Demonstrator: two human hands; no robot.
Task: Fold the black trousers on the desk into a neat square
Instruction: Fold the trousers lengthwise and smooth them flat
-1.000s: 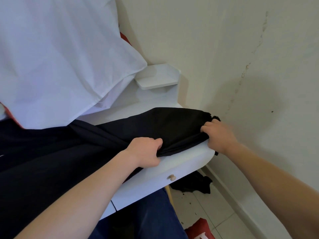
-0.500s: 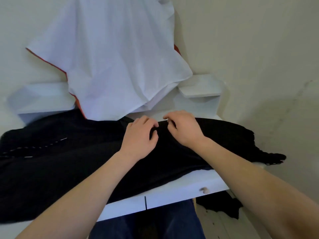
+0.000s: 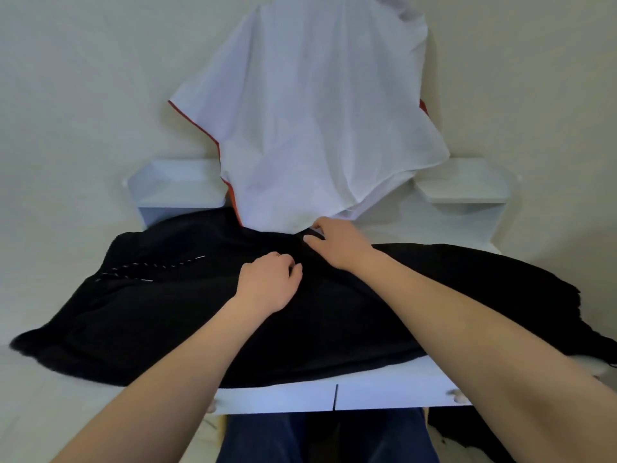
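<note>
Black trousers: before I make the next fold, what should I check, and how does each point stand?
1. Black trousers lie across the desk: ok.
2. Left hand has fabric: ok, fingers curled into it mid-garment.
3. Right hand grip at the far edge: cannot tell.
4. Both ends on the desk: not ok, the right end hangs over the side.
5. White cloth clear of the fold: not ok, its lower edge meets the trousers.
</note>
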